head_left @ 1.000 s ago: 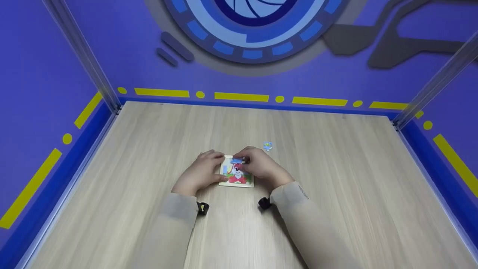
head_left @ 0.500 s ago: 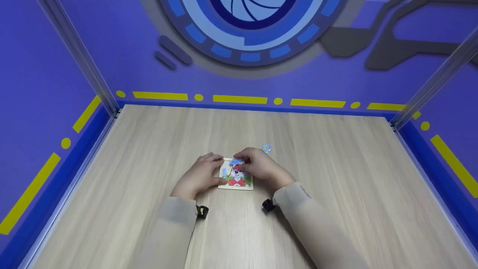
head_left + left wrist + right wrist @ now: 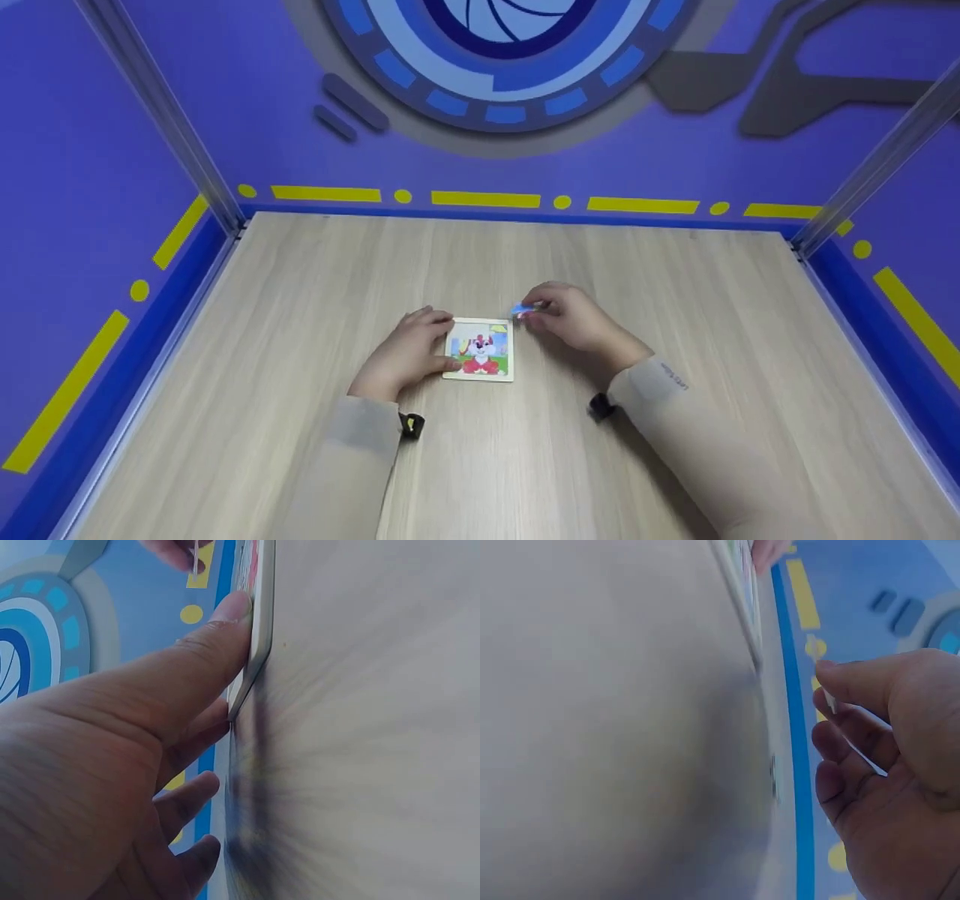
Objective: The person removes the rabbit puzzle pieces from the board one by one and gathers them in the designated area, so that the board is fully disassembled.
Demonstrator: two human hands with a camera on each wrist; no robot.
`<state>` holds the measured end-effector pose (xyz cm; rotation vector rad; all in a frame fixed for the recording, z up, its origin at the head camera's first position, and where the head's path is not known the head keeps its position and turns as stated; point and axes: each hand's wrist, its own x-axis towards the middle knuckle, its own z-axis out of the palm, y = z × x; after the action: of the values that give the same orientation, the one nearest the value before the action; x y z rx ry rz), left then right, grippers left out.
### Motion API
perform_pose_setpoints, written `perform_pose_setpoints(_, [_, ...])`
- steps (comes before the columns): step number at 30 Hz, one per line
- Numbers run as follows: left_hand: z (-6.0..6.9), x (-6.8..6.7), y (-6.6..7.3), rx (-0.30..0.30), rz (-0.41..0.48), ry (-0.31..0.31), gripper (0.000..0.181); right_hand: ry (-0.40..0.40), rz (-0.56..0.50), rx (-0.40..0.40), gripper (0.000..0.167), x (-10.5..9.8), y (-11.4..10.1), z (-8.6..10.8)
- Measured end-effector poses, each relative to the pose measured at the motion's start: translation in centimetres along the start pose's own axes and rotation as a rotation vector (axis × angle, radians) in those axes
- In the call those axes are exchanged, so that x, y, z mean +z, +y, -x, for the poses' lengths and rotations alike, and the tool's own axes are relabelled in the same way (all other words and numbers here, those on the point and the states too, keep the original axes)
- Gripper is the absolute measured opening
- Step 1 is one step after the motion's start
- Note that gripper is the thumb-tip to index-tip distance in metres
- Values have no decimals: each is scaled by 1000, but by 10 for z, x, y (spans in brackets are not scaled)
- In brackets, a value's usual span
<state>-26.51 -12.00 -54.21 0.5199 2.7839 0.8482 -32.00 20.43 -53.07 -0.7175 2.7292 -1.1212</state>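
Observation:
A small framed jigsaw puzzle [image 3: 480,376] lies on the table, with a red-and-white cartoon animal in its picture. The upper part of its tray shows pale, with a yellowish patch at the top right corner. My left hand [image 3: 401,356] grips the puzzle's left side, thumb [image 3: 234,609] on the frame and index finger against the edge. Just right of the puzzle, my right hand [image 3: 574,319] pinches a blue puzzle piece [image 3: 523,308] between thumb and fingers, off the table. In the right wrist view that piece [image 3: 831,701] appears edge-on.
Another loose puzzle piece [image 3: 775,780] lies flat on the table below the right hand; the head view has it hidden. Wooden tabletop [image 3: 480,457] surrounds the puzzle. Blue-purple printed walls [image 3: 480,169] enclose the back and sides.
My right hand has moved right from the puzzle's top, carrying the blue piece off it. The pale tray bottom now shows there. The left hand stays at the puzzle's left side.

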Motion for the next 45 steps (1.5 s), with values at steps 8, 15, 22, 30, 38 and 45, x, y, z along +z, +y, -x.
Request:
perform_pose_setpoints(8, [0, 1, 0, -6, 2, -3, 79, 71, 17, 88, 22, -26, 32, 11])
perform_pose_setpoints(15, [-1, 2, 0, -5, -6, 3, 79, 99, -1, 145, 23, -39, 50, 15])
perform_pose_setpoints(22, [0, 0, 2, 6, -21, 2, 76, 97, 32, 199, 22, -43, 57, 16])
perform_pose_setpoints(30, [-1, 0, 4, -1, -22, 8, 76, 81, 92, 180, 18, -40, 62, 14])
perform_pose_setpoints(38, [-1, 0, 4, 10, -23, 9, 76, 84, 128, 187, 22, -41, 60, 13])
perform_pose_setpoints(45, [0, 0, 2, -6, -24, 7, 77, 97, 61, 163, 25, -37, 42, 12])
